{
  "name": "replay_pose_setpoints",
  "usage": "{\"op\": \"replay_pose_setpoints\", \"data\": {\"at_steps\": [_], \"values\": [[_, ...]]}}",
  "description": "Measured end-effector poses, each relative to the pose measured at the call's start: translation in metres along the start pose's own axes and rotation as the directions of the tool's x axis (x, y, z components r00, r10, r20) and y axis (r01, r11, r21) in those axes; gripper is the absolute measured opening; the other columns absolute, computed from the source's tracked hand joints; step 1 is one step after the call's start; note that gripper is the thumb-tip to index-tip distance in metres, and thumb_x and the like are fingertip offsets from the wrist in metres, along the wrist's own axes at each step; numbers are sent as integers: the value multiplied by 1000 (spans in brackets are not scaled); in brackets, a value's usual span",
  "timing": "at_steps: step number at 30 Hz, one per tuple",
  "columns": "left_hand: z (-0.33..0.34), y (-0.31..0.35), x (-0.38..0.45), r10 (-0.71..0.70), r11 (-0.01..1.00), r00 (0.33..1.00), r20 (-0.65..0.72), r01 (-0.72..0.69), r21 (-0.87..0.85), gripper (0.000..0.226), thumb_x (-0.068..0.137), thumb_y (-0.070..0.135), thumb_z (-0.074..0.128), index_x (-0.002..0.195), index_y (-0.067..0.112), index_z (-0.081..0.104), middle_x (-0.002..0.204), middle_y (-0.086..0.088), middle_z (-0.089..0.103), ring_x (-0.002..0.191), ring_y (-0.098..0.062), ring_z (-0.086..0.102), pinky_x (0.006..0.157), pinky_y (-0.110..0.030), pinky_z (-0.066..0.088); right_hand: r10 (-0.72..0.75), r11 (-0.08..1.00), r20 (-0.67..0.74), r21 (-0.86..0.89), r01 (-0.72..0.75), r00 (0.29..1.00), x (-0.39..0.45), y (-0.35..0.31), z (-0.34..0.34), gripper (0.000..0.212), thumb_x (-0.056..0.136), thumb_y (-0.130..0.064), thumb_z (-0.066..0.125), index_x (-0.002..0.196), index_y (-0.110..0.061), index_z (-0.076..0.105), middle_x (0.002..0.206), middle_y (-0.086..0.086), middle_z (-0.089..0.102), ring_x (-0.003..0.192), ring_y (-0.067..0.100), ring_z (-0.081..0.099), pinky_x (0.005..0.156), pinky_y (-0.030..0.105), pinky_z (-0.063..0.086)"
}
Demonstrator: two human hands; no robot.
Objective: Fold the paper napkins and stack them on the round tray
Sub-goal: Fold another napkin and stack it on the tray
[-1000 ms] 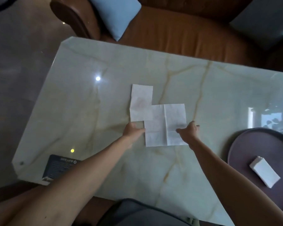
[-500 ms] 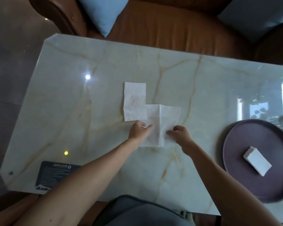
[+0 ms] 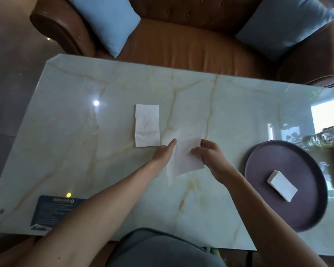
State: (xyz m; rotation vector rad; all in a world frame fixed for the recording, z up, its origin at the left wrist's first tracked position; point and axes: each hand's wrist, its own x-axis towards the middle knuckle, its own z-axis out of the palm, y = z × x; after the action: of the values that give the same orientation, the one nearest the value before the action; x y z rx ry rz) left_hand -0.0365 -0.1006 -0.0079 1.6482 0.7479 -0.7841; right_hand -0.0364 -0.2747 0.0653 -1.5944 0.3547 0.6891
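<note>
Because the napkin (image 3: 185, 160) is thin and limp, the flat left hand (image 3: 163, 155) steadies it while the right hand (image 3: 206, 157) pinches its edge.

on the pale marble table (image 3: 104, 151), a white paper napkin (image 3: 187, 160) lies in the middle between both hands. another flat white napkin (image 3: 147, 125) lies just left. a folded white napkin (image 3: 281, 185) sits on the round purple tray (image 3: 262, 170) at the right.
</note>
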Motion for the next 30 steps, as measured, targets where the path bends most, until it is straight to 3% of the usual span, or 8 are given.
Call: {"op": "replay_pose_setpoints", "data": {"at_steps": [2, 6, 13, 20, 22, 25, 28, 30], "values": [[4, 4, -11, -92, 973, 982, 163, 124, -197, 72, 90, 77, 43, 121, 15, 65, 120, -6, 66, 107, -24, 65, 91, -36, 51, -24, 999, 18, 28, 24, 1000, -8, -6, -3, 23, 82, -6, 63, 102, -3, 75, 94, 14, 76, 84, 24, 72, 76, 34, 56], [16, 8, -27, 54, 823, 871, 489, 239, -516, 81, 94, 78, 33, 119, 15, 77, 120, -10, 76, 108, -26, 74, 85, -36, 59, -17, 1000, 24, 25, 16, 1000, -23, -5, -15, 20, 92, 1, 58, 103, -4, 74, 95, 13, 77, 85, 24, 72, 77, 36, 54], [39, 24, -50, 101, 829, 955, 278, 73, -554, 39, 107, 15, 50, 138, -8, 55, 137, -27, 63, 102, -35, 70, 81, -38, 61, 73, 993, -125, -88, -85, 989, -40, 29, -43, 5, 95, -10, 67, 93, -6, 64, 90, 10, 70, 80, 23, 68, 74, 38, 52], [55, 40, -61, 107, 657, 985, 139, 35, -753, 38, 109, 16, 44, 141, -5, 51, 140, -26, 60, 124, -37, 61, 103, -50, 49, 102, 990, -435, -44, -134, 895, -74, 79, -9, 58, 93, -59, 62, 82, -3, 53, 75, 15, 60, 66, 16, 66, 70, 46, 54], [57, 44, -64, 124, 598, 984, 125, 26, -801, 40, 110, 18, 42, 143, -2, 49, 138, -23, 62, 117, -33, 65, 98, -46, 53, 90, 994, -401, -13, -104, 911, -78, 79, -1, 62, 83, -68, 62, 91, -6, 63, 83, 14, 72, 69, 10, 72, 73, 45, 59], [58, 51, -69, 157, 549, 979, 130, 23, -836, 40, 111, 20, 39, 143, -1, 49, 126, -21, 68, 97, -27, 75, 77, -39, 62, 294, 887, -150, 412, -211, 944, -72, 67, 0, 65, 82, -68, 70, 110, -10, 63, 111, 12, 75, 99, 20, 76, 82, 43, 64], [61, 57, -73, 176, 563, 973, 149, 25, -826, 40, 110, 20, 41, 143, -2, 49, 136, -23, 64, 117, -31, 68, 98, -45, 56, 246, 682, 98, 690, -244, 964, -63, 50, -6, 55, 94, -56, 65, 124, -10, 62, 125, 11, 72, 113, 22, 73, 97, 46, 57], [59, 59, -72, 204, 568, 968, 146, 4, -823, 37, 110, 17, 42, 140, -1, 52, 135, -21, 64, 120, -31, 65, 104, -45, 51, 233, 674, 35, 714, -188, 972, -57, 40, -8, 27, 98, -35, 65, 114, -13, 70, 102, 4, 74, 86, 13, 76, 91, 37, 57]]}}
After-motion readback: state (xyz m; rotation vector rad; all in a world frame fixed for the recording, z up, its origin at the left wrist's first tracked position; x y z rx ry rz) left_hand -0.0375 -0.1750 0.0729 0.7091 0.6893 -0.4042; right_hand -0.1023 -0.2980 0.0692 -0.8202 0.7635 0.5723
